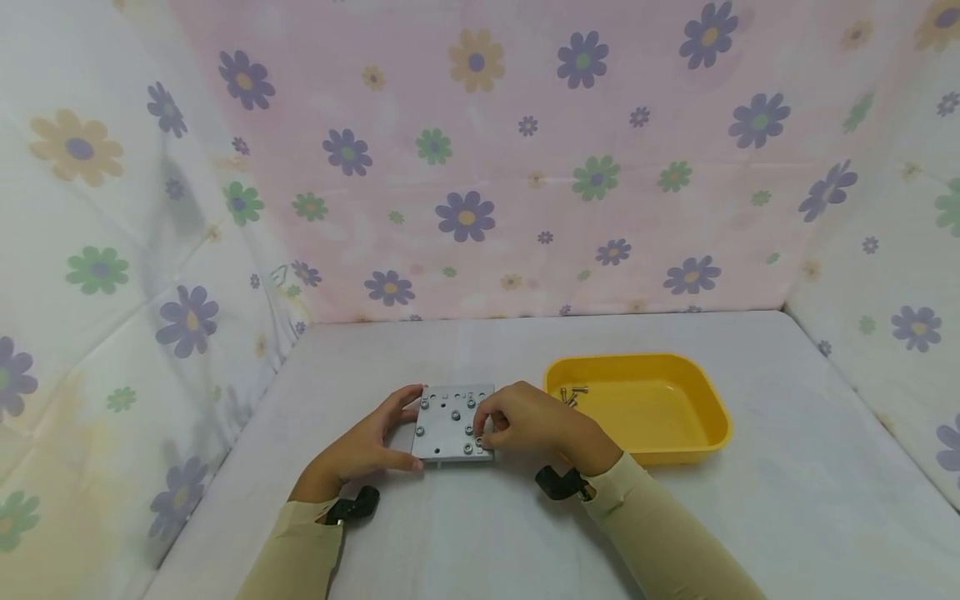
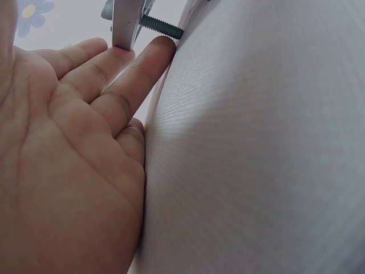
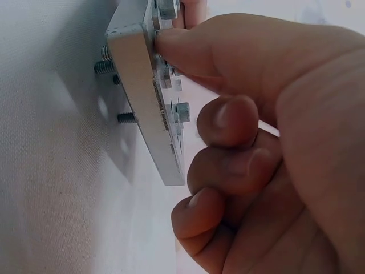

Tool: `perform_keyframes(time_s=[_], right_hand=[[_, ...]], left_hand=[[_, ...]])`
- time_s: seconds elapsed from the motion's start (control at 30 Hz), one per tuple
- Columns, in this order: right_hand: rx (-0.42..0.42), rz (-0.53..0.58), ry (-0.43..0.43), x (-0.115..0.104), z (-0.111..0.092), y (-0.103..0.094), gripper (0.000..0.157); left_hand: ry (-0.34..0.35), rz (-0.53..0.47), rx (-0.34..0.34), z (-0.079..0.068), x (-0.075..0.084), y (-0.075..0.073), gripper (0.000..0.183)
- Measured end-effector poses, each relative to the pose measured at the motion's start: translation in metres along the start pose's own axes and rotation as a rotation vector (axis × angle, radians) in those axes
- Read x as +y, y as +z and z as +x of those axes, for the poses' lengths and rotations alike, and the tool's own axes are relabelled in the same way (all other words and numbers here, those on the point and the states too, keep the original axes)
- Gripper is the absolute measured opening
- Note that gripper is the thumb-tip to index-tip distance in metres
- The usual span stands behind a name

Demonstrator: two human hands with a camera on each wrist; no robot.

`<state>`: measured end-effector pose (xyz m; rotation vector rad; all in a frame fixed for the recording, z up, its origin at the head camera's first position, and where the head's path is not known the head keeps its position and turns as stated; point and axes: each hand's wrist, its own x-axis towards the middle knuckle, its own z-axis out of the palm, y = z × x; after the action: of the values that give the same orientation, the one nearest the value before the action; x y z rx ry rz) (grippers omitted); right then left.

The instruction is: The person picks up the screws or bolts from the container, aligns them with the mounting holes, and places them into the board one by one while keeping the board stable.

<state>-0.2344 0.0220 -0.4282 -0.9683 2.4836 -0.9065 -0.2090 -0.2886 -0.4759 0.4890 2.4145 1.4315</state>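
A silver metal plate (image 1: 442,450) with several holes sits in front of me, hex socket bolts (image 1: 456,415) standing in it. Threaded bolt ends (image 3: 126,117) stick out below the plate, which is raised off the table. My left hand (image 1: 371,442) holds the plate's left side, thumb at the front corner and index finger at the back corner. In the left wrist view, other fingers (image 2: 137,80) lie nearly straight by the edge and a bolt shank (image 2: 162,27). My right hand (image 1: 528,421) pinches a bolt (image 1: 479,442) near the front right corner, its remaining fingers curled.
A yellow tray (image 1: 716,408) stands right of the plate, with several loose bolts (image 1: 573,395) in its left end. White cloth covers the table (image 1: 465,533). Flowered fabric walls (image 1: 525,275) enclose the back and both sides.
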Motion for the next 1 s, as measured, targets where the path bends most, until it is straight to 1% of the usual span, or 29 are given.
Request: perform_keyframes(time_s=[0.2, 0.53, 0.8, 1.0], right_hand=[[0.003, 0.009, -0.008, 0.0008, 0.0011, 0.0006, 0.01], [-0.012, 0.015, 0.045, -0.001, -0.0004, 0.0016, 0.011], [-0.001, -0.018, 0.027, -0.0018, -0.0005, 0.0034, 0.011], [0.0, 0.016, 0.024, -0.0014, -0.0034, 0.0006, 0.009]], left_hand=[[0.006, 0.001, 0.002, -0.0009, -0.0008, -0.0004, 0.12], [0.013, -0.004, -0.007, -0.001, -0.0011, -0.0002, 0.119], [-0.02, 0.006, 0.012, -0.002, 0.0004, 0.0009, 0.12], [-0.029, 0.015, 0.014, -0.0006, 0.0026, 0.002, 0.12]])
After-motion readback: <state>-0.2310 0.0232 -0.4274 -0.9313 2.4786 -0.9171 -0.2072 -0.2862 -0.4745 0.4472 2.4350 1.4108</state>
